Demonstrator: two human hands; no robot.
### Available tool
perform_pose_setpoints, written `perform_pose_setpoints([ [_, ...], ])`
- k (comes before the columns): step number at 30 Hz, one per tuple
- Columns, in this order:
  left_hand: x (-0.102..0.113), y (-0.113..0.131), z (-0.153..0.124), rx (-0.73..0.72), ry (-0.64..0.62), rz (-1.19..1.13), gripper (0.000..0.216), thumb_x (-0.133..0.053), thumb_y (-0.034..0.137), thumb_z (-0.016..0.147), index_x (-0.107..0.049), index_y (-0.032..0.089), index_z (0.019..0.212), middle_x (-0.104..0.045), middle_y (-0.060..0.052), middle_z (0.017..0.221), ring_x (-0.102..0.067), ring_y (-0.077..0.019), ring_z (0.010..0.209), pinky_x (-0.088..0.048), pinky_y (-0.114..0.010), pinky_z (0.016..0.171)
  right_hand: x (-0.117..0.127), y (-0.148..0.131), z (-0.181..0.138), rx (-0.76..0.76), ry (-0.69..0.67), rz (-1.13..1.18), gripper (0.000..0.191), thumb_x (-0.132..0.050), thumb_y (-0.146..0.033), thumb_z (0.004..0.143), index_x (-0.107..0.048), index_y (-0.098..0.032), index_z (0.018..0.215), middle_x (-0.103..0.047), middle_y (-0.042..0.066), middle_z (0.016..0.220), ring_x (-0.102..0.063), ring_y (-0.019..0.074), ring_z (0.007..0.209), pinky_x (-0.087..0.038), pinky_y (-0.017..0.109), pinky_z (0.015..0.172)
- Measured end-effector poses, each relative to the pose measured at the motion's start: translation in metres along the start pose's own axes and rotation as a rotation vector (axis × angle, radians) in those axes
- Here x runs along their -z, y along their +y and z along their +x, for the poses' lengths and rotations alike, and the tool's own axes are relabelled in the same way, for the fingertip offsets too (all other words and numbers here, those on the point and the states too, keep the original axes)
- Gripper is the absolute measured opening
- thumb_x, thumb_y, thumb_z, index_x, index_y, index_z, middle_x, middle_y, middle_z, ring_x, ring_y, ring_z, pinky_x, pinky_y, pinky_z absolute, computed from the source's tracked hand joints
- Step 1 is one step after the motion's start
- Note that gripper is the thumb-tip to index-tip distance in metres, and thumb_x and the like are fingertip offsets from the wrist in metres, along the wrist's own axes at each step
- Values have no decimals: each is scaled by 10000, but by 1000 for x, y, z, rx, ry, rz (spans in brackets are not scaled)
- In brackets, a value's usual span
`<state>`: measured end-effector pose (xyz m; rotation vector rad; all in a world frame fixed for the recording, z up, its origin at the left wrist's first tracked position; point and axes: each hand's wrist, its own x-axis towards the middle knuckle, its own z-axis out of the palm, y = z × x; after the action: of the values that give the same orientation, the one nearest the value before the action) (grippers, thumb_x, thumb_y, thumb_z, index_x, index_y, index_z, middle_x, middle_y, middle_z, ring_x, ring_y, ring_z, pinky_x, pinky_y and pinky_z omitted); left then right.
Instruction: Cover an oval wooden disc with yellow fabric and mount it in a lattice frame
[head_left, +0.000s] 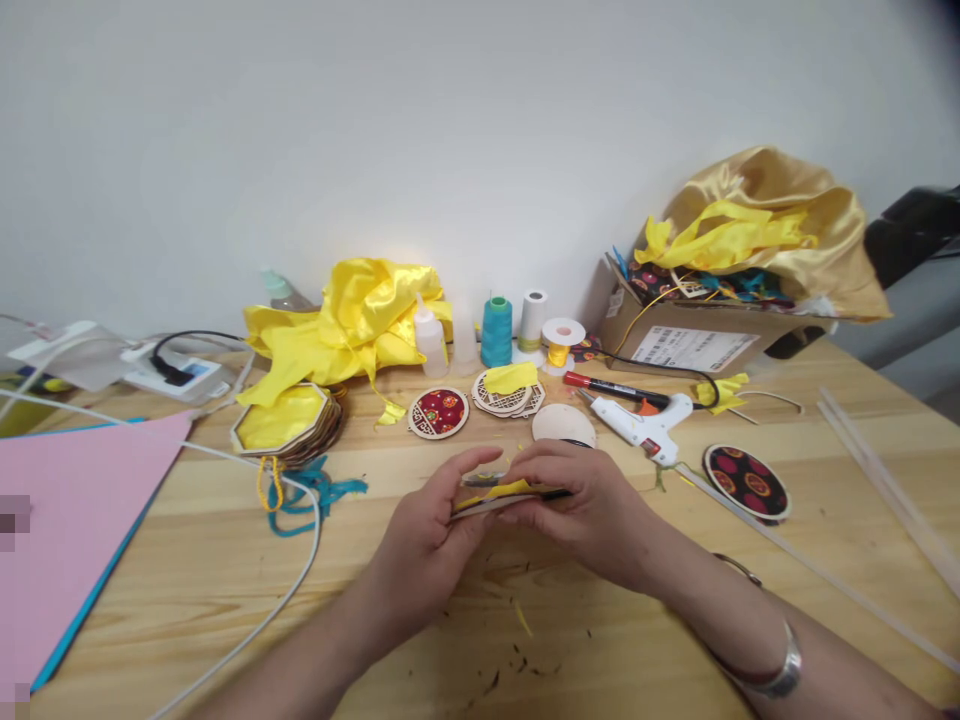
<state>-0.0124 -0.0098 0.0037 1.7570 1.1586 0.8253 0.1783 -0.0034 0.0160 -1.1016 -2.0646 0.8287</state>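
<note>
Between my two hands is a thin flat wooden disc with yellow fabric (pixel 506 491), seen nearly edge-on above the table. My left hand (pixel 431 530) grips its left edge, thumb above. My right hand (pixel 581 510) is closed over its right side, and these fingers hide much of it. Just beyond lie a plain pale disc (pixel 564 424), a stack of cut-out wooden lattice discs (pixel 501 402) with a yellow scrap (pixel 511 377) on top, and a round disc with red patterned fabric (pixel 442 411).
A white hot glue gun (pixel 649 428) lies right, near a dark patterned disc (pixel 747 482) and clear glue sticks (pixel 889 485). Thread spools (pixel 496 335), a squeeze bottle (pixel 430 340) and yellow satin (pixel 352 320) stand behind. A cardboard box (pixel 675 335) is back right; a white cable (pixel 300 580) crosses left.
</note>
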Motion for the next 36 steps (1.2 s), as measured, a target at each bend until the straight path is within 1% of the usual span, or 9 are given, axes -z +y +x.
perform_pose_setpoints([
  [3,-1,1,0,19,-22,7,507,-524,240,848,-419,178,1340,-748,-32,947,-697,-179,843,-520,-277,818,0,0,0,35,19,19,88,-656,-181,806,-712,-210,867,-642,14,860,-581,123,777,-442,247,712],
  [7,-3,-3,-1,-32,-17,105,572,-509,199,832,-371,179,1387,-737,-33,1027,-679,-184,943,-494,-276,879,0,1,-1,70,8,10,48,-657,-195,815,-704,-203,821,-625,2,822,-568,108,757,-434,233,705],
  [12,-6,-7,-2,-80,-42,189,590,-468,179,851,-316,191,1421,-704,-48,1132,-665,-182,1004,-501,-269,869,0,0,-1,97,-44,-55,83,-625,-222,846,-699,-192,828,-624,17,806,-558,118,748,-417,239,673],
  [16,-7,-13,-4,-115,-70,242,612,-438,147,865,-253,209,1445,-684,-52,1177,-641,-174,1061,-492,-267,888,0,-2,-3,128,-69,-144,118,-599,-208,860,-698,-201,926,-621,25,813,-549,134,765,-410,251,669],
  [21,-9,-23,-8,-183,-74,296,715,-448,105,844,-150,273,1472,-660,-39,1213,-590,-188,1139,-462,-326,952,0,-5,-5,192,-79,-248,162,-568,-245,885,-687,-204,986,-627,39,826,-546,150,778,-408,272,677],
  [26,-10,-26,-10,-203,-59,344,769,-461,79,815,-133,289,1478,-607,-67,1273,-577,-212,1146,-461,-376,959,-1,-7,-8,289,-75,-384,182,-532,-203,897,-646,-222,1037,-643,28,846,-547,157,778,-384,300,668],
  [30,-10,-26,-11,-213,-56,366,803,-456,57,806,-98,310,1478,-589,-55,1298,-557,-199,1169,-447,-364,976,-1,-4,-9,371,-92,-462,232,-498,-140,901,-613,-202,1092,-663,38,884,-551,167,782,-388,320,688],
  [33,-10,-24,-11,-199,-65,359,787,-457,71,815,-100,297,1479,-622,-56,1251,-576,-201,1144,-460,-356,953,0,-2,-9,393,-117,-446,250,-489,-128,903,-598,-199,1117,-673,42,917,-561,165,789,-395,317,691],
  [36,-9,-21,-11,-169,-69,315,749,-467,111,831,-124,270,1477,-639,-65,1229,-597,-205,1117,-470,-353,934,0,-2,-9,399,-114,-392,252,-485,-124,907,-596,-206,1118,-676,32,925,-564,154,785,-400,305,680],
])
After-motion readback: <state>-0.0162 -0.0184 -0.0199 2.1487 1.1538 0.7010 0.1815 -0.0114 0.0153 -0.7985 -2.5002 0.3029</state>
